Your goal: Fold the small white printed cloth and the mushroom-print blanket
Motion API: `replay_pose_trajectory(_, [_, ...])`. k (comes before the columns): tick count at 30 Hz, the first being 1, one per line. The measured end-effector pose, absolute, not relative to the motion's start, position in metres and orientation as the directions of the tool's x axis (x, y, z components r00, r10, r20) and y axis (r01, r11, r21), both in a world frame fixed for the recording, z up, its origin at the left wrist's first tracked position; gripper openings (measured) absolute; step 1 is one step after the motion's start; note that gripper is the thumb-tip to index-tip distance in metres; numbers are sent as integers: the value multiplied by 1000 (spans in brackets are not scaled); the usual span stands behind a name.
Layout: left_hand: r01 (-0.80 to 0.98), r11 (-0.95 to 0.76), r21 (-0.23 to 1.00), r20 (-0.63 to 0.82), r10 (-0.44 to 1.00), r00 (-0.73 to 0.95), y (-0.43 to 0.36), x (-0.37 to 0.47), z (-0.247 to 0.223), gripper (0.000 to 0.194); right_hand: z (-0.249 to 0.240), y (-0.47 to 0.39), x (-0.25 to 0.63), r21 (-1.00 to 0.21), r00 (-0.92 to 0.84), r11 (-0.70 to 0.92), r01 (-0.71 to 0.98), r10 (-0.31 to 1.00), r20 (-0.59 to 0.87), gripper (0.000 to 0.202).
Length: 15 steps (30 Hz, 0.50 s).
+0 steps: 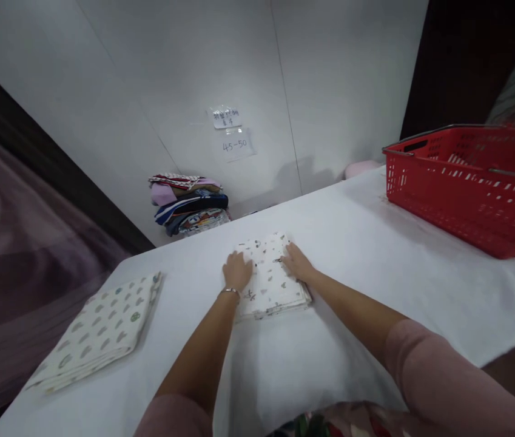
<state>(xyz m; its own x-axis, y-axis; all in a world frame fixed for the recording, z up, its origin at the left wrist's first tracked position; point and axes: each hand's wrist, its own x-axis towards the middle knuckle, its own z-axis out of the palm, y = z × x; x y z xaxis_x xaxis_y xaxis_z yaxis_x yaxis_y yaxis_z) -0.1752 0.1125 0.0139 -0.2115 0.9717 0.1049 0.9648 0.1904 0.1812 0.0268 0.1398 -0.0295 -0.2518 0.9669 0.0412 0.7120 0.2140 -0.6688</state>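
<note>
A folded white cloth [269,285] with small grey and brown prints lies in layers on the white-covered table in front of me. My left hand [238,271] rests on its left edge, fingers pointing away from me and a bracelet at the wrist. On the opposite edge, near the far right corner, my right hand [298,263] lies with its fingers stretched over the fabric. Neither hand lifts the cloth. Another folded cloth [102,325], cream with a grey leaf-like or heart-like pattern, lies apart to the left.
A red plastic basket [457,194] with metal handles stands on the table's right side. Beyond the far edge, a stack of folded clothes [190,203] sits against the wall. Handwritten paper labels [235,144] are taped above it. Purple sheer fabric [34,261] hangs at left.
</note>
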Motion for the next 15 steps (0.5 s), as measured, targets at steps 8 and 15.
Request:
replay_pose_trajectory(8, [847,426,317,-80,902,-424,104,-212,6,62,-23,183,15,-655,-206,167,737,978,17,63])
replay_pose_trajectory(15, [833,435,341,-123,899,-419,67,-212,-10,59,-26,202,4,-638,-325,264,724,945,23,61])
